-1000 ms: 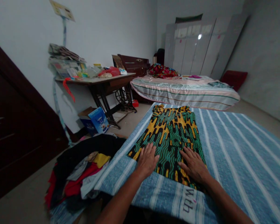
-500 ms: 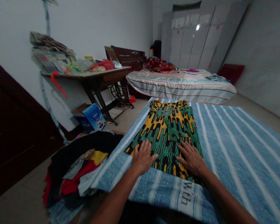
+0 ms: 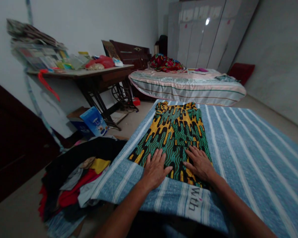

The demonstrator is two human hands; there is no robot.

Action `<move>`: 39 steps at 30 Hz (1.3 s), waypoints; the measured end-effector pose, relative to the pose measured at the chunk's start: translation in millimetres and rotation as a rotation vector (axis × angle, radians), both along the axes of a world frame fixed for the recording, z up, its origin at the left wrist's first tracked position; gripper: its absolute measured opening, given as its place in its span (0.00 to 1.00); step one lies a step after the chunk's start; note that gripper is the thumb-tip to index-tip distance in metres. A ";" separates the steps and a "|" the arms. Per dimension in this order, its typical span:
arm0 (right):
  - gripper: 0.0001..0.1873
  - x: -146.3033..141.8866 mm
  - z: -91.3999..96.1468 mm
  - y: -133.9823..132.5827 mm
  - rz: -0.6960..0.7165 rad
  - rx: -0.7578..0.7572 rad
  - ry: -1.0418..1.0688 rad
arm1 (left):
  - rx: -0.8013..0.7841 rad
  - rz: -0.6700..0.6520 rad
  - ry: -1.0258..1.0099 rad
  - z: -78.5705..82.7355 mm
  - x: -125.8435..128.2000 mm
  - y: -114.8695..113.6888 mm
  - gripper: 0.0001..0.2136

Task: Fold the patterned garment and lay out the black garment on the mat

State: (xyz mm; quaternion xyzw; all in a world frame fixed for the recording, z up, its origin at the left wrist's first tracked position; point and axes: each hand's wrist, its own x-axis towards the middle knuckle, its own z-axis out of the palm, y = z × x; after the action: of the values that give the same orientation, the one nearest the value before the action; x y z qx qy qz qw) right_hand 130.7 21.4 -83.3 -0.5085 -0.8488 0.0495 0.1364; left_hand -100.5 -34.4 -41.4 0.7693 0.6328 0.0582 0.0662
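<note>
A patterned garment [image 3: 166,132] in green, black and yellow lies spread flat on a blue-and-white striped cloth [image 3: 233,145]. What looks like its gathered, ruffled end points away from me, and its wide hem lies near me. My left hand [image 3: 155,168] rests palm down on the lower middle of the garment, fingers apart. Palm down at the lower right part sits my right hand [image 3: 200,163], its fingers also spread. Neither hand grips anything.
A heap of clothes [image 3: 81,178] lies low on the left, beside the striped cloth. Behind it stand a blue box [image 3: 94,120] and a sewing-machine table [image 3: 89,73] loaded with items. Farther back are a bed [image 3: 186,84] and a pale wardrobe [image 3: 198,39].
My left hand has slid slightly right across the garment, towards the right hand. The right hand stays at the lower right of the garment. The view has shifted a little.
</note>
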 end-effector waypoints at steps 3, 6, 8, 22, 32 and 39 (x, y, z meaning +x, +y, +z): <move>0.31 2.8 -0.4 2.4 0.011 0.035 0.084 | 0.005 0.003 -0.013 -2.9 0.8 0.5 0.26; 0.25 10.2 5.5 0.5 0.029 0.069 0.270 | 0.026 0.010 -0.049 -0.4 2.8 -1.9 0.23; 0.21 15.9 12.6 -6.8 0.056 0.082 0.364 | 0.043 -0.019 -0.104 2.7 7.5 -6.1 0.19; 0.13 10.1 10.1 -58.2 0.192 0.041 0.451 | 0.004 -0.155 -0.361 2.3 56.2 -20.9 0.05; 0.09 5.1 3.2 -54.8 0.126 0.143 0.508 | -0.026 -0.076 -0.359 2.5 69.8 -21.2 0.04; 0.11 5.0 6.1 -55.6 0.123 0.137 0.523 | 0.019 -0.008 -0.325 2.8 78.6 -18.4 0.04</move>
State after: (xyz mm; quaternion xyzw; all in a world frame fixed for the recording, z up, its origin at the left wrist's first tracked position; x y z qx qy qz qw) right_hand 135.7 -34.3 -77.2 -0.4154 -0.8155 0.1297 0.3816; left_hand -21.9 -52.9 -38.6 0.7529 0.6100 0.1876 0.1608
